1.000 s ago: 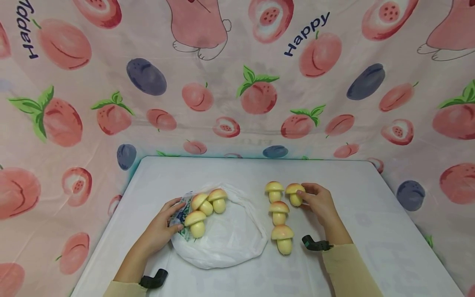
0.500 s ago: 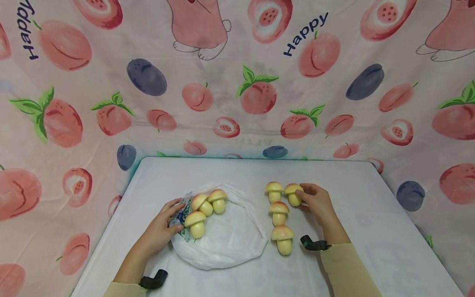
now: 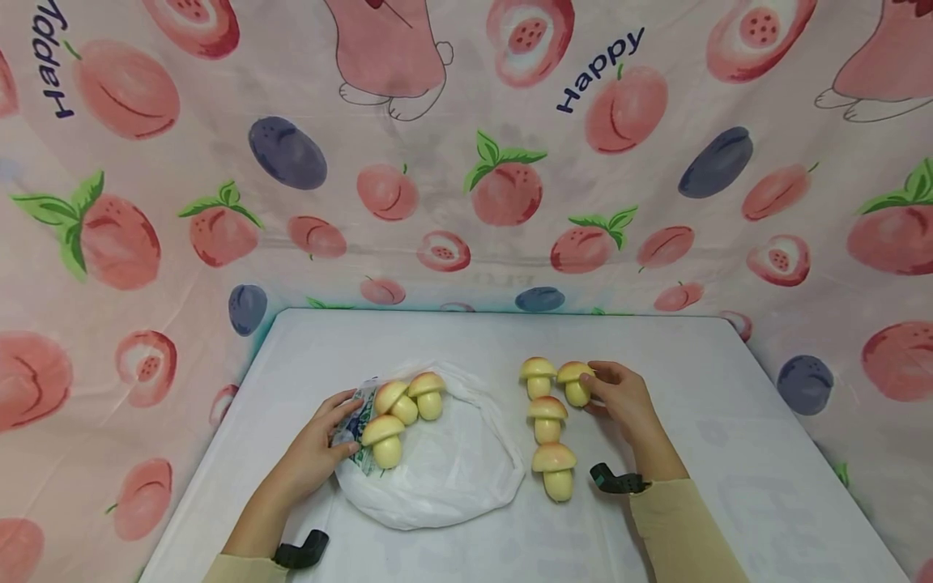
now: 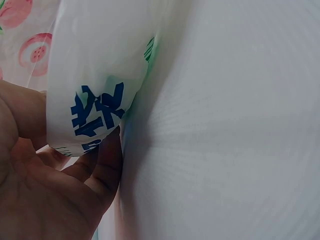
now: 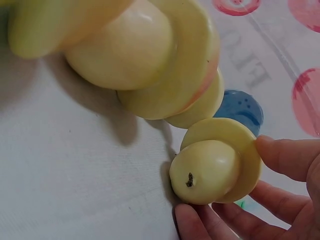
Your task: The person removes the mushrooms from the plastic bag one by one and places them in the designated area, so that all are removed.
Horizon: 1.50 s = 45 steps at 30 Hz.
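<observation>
My right hand (image 3: 622,398) holds a yellow toy mushroom (image 3: 578,393) by its cap, thumb on the near side. In the right wrist view this mushroom (image 5: 204,172) shows its stem end, with a small dark mark. Just left of it, three similar mushrooms (image 3: 548,419) lie in a column on the table, caps away from me. My left hand (image 3: 315,444) pinches the left edge of a white plastic bag (image 3: 459,486). The bag's blue lettering (image 4: 97,110) shows in the left wrist view. Three more mushrooms (image 3: 383,441) sit at the bag's left side.
The white-covered table (image 3: 729,380) ends at the back against a pink fruit-printed cloth (image 3: 452,146), which also hangs along both sides. A black wrist camera mount (image 3: 302,549) sits at each forearm.
My right hand and its mushroom have shifted slightly left, closer to the top mushroom of the column. The left hand and the bag stay where they were.
</observation>
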Available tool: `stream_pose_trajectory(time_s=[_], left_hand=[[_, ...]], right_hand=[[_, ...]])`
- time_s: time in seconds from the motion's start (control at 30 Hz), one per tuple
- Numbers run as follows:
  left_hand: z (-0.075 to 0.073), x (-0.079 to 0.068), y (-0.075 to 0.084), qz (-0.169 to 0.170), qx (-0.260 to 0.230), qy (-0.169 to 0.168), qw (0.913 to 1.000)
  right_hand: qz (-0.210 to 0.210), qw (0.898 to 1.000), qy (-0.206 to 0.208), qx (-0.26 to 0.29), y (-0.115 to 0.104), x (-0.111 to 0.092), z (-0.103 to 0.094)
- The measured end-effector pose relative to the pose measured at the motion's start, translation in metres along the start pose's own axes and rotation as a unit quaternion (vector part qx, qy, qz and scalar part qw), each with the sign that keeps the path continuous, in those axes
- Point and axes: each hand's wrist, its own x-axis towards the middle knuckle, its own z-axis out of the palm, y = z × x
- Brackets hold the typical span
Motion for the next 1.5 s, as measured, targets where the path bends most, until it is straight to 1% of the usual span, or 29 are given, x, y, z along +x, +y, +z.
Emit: stream_pose_trajectory(time_s=[0.37,0.53,0.83,0.93,1.23,1.5], left_hand=[[0.0,0.0,0.0,0.006,0.001,-0.002,1.0],[-0.001,-0.001,0.0,0.008,0.0,-0.004,1.0],[-0.001,0.0,0.0,0.006,0.001,-0.003,1.0],[-0.002,-0.001,0.002,0.007,-0.001,-0.005,1.0],[-0.001,-0.001,0.001,0.008,-0.003,-0.007,0.9999],[0.0,0.0,0.001,0.008,-0.002,-0.005,0.9999]], right_hand=[[0.001,1.0,0.007,0.006,-0.001,-0.004,-0.008],[-0.006,1.0,0.018,0.008,-0.001,-0.004,-0.012],[-0.024,0.999,0.028,-0.013,-0.012,-0.013,-0.019],[-0.026,0.999,0.029,-0.012,-0.015,-0.016,-0.02],[-0.044,0.999,0.025,-0.009,-0.026,-0.024,-0.017],[-0.059,0.998,0.023,-0.004,-0.038,-0.032,-0.008]])
